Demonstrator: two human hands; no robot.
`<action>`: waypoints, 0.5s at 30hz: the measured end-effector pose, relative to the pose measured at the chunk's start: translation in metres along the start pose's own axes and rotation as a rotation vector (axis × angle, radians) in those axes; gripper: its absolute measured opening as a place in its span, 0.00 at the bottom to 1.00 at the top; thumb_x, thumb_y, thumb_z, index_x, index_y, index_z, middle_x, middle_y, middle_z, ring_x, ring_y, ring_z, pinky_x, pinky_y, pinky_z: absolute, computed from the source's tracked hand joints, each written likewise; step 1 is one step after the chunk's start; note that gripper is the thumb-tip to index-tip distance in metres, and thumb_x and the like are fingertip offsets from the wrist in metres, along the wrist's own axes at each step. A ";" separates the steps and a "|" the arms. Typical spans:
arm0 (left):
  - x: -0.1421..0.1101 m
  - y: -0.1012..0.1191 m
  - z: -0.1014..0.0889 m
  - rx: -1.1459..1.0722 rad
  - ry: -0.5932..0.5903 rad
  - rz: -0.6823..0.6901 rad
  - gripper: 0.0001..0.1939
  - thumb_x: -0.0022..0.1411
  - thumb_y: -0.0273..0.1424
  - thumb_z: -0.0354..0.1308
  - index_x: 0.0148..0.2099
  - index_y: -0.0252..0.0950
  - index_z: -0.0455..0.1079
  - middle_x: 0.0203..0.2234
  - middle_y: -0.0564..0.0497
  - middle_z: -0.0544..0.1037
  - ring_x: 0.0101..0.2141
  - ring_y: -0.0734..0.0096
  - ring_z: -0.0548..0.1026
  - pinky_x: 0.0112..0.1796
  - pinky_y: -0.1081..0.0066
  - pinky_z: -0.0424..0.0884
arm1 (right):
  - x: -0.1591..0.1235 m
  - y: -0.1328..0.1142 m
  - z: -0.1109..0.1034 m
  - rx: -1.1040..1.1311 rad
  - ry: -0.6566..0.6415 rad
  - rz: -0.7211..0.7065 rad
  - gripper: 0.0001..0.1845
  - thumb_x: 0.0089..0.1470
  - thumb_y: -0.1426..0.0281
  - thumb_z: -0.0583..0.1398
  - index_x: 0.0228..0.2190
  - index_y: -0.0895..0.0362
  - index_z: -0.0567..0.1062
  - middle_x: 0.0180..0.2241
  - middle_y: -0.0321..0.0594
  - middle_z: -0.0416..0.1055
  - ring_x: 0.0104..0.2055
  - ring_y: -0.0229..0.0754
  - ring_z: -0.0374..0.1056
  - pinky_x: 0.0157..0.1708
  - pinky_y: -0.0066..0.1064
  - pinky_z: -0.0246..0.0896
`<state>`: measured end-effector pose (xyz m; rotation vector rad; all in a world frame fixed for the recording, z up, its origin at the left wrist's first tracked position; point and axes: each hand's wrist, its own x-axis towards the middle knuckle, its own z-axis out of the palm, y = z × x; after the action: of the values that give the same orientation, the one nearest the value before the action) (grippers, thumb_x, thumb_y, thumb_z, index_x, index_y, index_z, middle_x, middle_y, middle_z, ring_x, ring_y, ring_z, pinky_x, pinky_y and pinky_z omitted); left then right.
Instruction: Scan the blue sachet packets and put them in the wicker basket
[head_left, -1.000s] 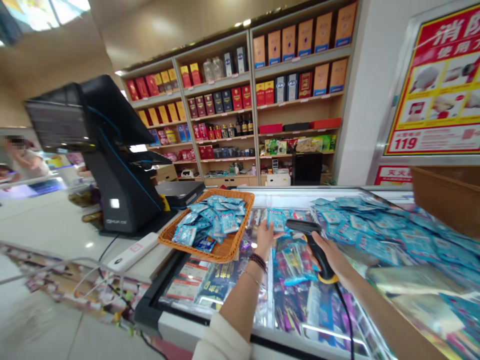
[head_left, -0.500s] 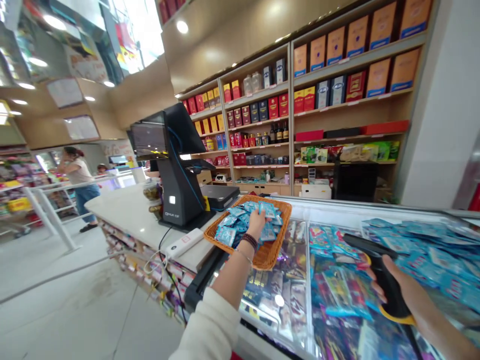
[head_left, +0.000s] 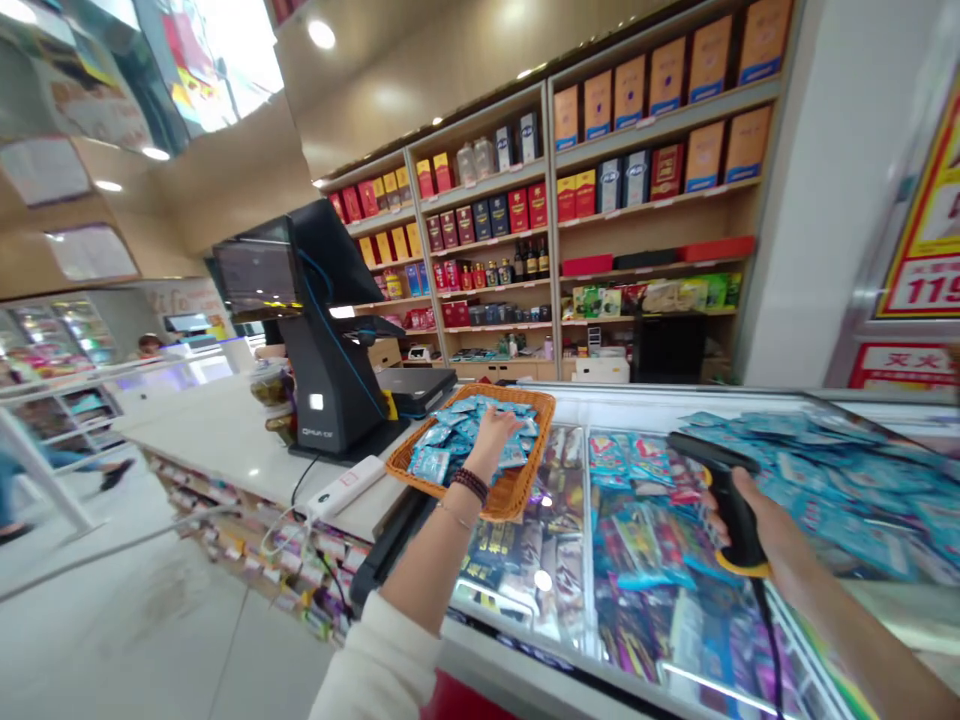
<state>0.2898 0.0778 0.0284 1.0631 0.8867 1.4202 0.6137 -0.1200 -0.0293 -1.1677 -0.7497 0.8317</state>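
My left hand (head_left: 495,442) is over a wicker basket (head_left: 517,497) piled with small blue packets (head_left: 433,463). Its fingers look apart just above the packets, and no packet clearly shows between them. A beaded bracelet and a thin bangle circle that wrist. In my right hand (head_left: 761,515) is a black and yellow barcode scanner (head_left: 736,522), gripped by its handle, with its cable hanging down. The scanner is above the glass-topped case (head_left: 589,560), where bagged goods lie under the glass. A large heap of similar blue packets (head_left: 840,510) spreads at the right.
Left of the basket, a black cash register screen stand (head_left: 322,350) rises from the white counter (head_left: 195,410). A white power strip (head_left: 349,487) with cords lies by the counter edge. Shelves of boxes and bottles (head_left: 487,215) line the back wall. A person's legs (head_left: 45,470) show far left.
The view has swung right, bringing a red and yellow sign in. My left hand's fingers, earlier on a blue packet, now look looser. My right hand still grips the scanner.
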 end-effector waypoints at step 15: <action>-0.098 -0.129 0.235 0.562 -0.720 0.317 0.22 0.60 0.33 0.70 0.56 0.39 0.80 0.60 0.36 0.81 0.65 0.43 0.74 0.69 0.51 0.64 | 0.010 -0.035 -0.139 0.158 0.198 -0.081 0.33 0.47 0.38 0.73 0.35 0.54 0.78 0.23 0.33 0.72 0.18 0.37 0.65 0.14 0.28 0.62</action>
<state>0.5531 -0.0141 -0.0309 2.0460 0.5951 0.9041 0.7432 -0.1829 -0.0270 -1.0535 -0.5545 0.6833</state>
